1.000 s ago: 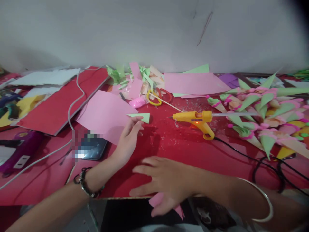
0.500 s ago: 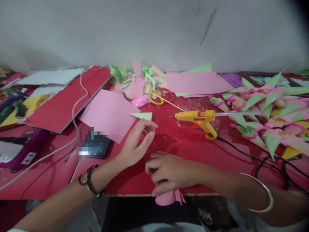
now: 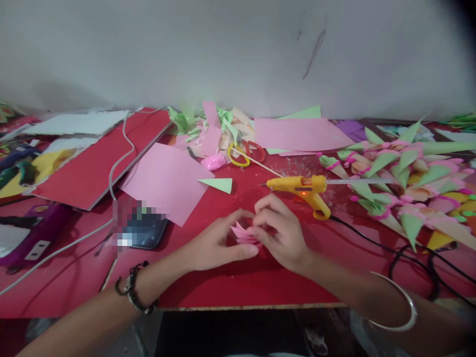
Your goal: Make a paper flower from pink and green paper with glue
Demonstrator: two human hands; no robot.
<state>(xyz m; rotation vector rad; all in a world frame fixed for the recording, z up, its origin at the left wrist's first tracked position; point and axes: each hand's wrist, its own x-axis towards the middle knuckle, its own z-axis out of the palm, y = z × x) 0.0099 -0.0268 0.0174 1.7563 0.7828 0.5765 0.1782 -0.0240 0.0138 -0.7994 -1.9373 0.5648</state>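
Note:
Between my two hands is a small pink folded paper piece (image 3: 243, 235) with pointed, layered edges, held just above the red table (image 3: 208, 287). My left hand (image 3: 223, 243) curls around its left side, thumb along the near edge. Fingers and thumb of my right hand (image 3: 280, 230) pinch it from the right and partly hide it. Beyond my hands lies a light green paper triangle (image 3: 219, 185), its tip over a pink paper sheet (image 3: 169, 178). A yellow glue gun (image 3: 301, 186) rests to the right, its small light glowing orange.
Finished paper flowers (image 3: 401, 183) crowd the right side. Red-and-yellow-handled scissors (image 3: 240, 157) and paper scraps (image 3: 208, 124) lie at the back. A phone (image 3: 147, 230) and white cable (image 3: 117, 161) are at left; a black cord (image 3: 364, 230) trails right.
My right hand has lifted the pink paper from the table's front edge up to the middle. My left hand has come down to it and now holds its left side.

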